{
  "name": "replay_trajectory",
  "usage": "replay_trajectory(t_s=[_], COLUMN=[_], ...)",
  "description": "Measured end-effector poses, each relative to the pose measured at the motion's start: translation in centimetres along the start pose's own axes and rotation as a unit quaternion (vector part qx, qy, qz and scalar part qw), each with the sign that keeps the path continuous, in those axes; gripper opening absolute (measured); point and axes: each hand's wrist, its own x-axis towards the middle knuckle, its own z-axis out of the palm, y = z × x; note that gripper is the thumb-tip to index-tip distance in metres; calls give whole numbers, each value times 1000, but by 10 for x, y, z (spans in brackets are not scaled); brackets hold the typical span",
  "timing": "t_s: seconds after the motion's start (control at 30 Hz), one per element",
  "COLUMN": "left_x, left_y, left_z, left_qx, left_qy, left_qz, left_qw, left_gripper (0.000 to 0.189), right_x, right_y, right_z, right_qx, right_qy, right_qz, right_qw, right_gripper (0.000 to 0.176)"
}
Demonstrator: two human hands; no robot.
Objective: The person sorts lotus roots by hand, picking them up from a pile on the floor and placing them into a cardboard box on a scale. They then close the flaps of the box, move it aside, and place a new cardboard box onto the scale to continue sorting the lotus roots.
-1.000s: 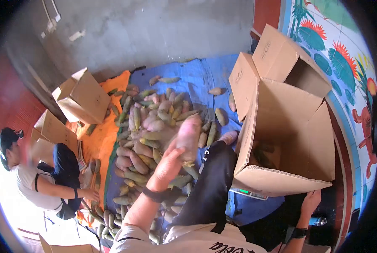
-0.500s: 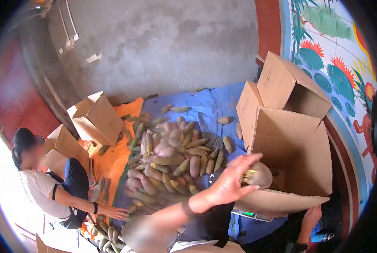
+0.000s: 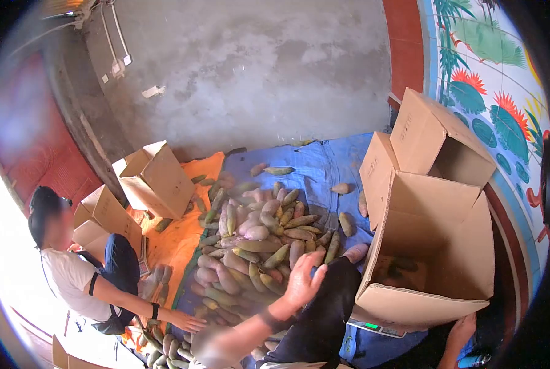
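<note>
left hand [image 3: 305, 281] open, fingers spread, near vegetables [image 3: 257, 246] | right hand [image 3: 461, 334] below carton [image 3: 422, 304]

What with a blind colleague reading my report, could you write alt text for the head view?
The wearer's left hand, empty and spread, is near a pile of green and pinkish vegetables on a blue sheet; the right hand is at the edge of an open box. At left, another person reaches toward the pile.
</note>
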Motion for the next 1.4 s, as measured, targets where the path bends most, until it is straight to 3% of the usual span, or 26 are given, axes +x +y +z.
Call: replay_trajectory(t_s=[0.07,0.13,0.2,0.27,0.33,0.43,0.47,0.53,0.6,0.67,0.77,0.9,1.07,1.23,1.4], left_x=[-21,-48,-92,-97,-83,-197,-229,-255,-247,-278,-274,-306,-262,-249,-237], left_y=[-46,-95,-164,-128,-95,-254,-282,-281,-237,-265,-238,-266,-241,-271,-301], left_z=[-1,-4,1,-29,-49,-38,-39,-51,-60,-60,-64,-53,-56,-62,-81], left_qx=[50,147,195,237,273,332,348,289,286,278,269,281,265,296,292], left_qy=[-22,-80,-95,-160,-347,-391,-411,-388,-269,-300,-251,-250,-170,-67,-90], left_qz=[-63,-110,-133,-130,-337,-338,-336,-448,-521,-530,-562,-564,-591,-565,-608], left_qw=[997,980,967,949,832,789,772,752,758,742,741,735,743,767,733], left_gripper=[29,27,26,34,41,41,40,38,39,42,47,58,60,70,79], right_x=[0,1,-1,-2,-2,-2,-4,-1,0,1,1,4,4,5,5], right_y=[-7,-5,5,10,11,39,40,15,43,31,58,63,47,33,46], right_z=[-1,-3,3,2,1,10,9,0,5,-4,3,1,-2,-1,-5], right_qx=[39,27,-6,-44,-38,1,-103,-111,-127,-109,-156,-160,-122,-100,-120], right_qy=[-3,-2,-5,-12,-19,-39,-49,-27,-31,-52,-24,-11,-29,7,-18], right_qz=[39,-22,-18,-14,-7,-14,-10,-14,-12,2,-41,-51,-14,-23,-20], right_qw=[998,999,1000,999,999,999,993,993,991,993,987,986,992,995,992], right_gripper=[32,32,32,32,32,31,30,26,26,28,31,30,27,25,24])
